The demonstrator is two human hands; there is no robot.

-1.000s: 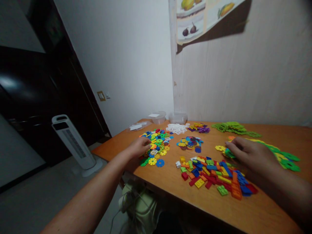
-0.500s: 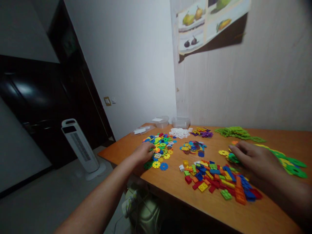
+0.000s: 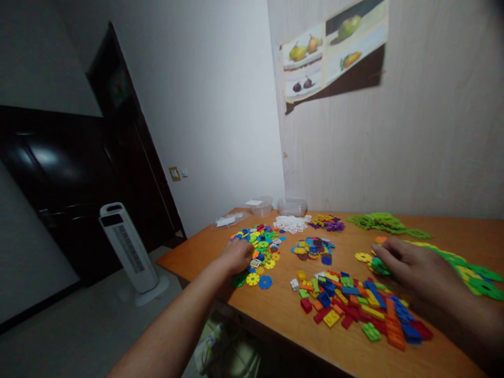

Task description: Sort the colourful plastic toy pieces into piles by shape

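Note:
My left hand [image 3: 238, 255] reaches into a pile of colourful plastic snowflake discs [image 3: 269, 264] at the table's left side. Its fingers curl down, and the tips are partly hidden, so what they hold does not show. On the right, my right hand [image 3: 411, 262] has its thumb and fingers drawn together beside a green snowflake disc [image 3: 380, 266]. Whether that disc is gripped is unclear. A yellow disc [image 3: 363, 257] lies just left of these fingers. Behind the hand runs a row of green and yellow discs [image 3: 459, 261].
Building bricks [image 3: 346, 302] spread across the table front. A smaller disc pile [image 3: 312, 249] sits mid-table. Farther back are white square pieces [image 3: 291, 223], yellow and purple pieces [image 3: 327, 222], green pieces [image 3: 380, 223] and clear tubs [image 3: 292, 207]. A white tower fan [image 3: 128, 249] stands on the floor.
The view has tilted up slightly, so everything sits a little lower. My left hand has turned slightly over the discs, its fingers curling more. My right hand stays in nearly the same place.

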